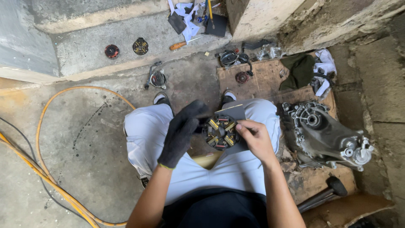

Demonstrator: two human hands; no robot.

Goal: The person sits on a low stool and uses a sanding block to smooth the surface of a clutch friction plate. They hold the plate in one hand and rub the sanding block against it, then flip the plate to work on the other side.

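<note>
I sit with my knees apart and hold a round black brush-holder plate [220, 132] with copper-coloured brushes over my lap. My left hand [182, 131], in a dark glove, grips the plate's left edge. My bare right hand [254, 137] pinches a grey sheet of sandpaper [234, 113] against the plate's right side. The paper sticks up behind the plate.
A grey metal engine casing [324, 134] lies on cardboard at my right, with a hammer [325, 195] below it. On the concrete step ahead sit two round parts [112, 51] [140, 46] and an orange-handled screwdriver [185, 42]. An orange hose [50, 169] loops at left.
</note>
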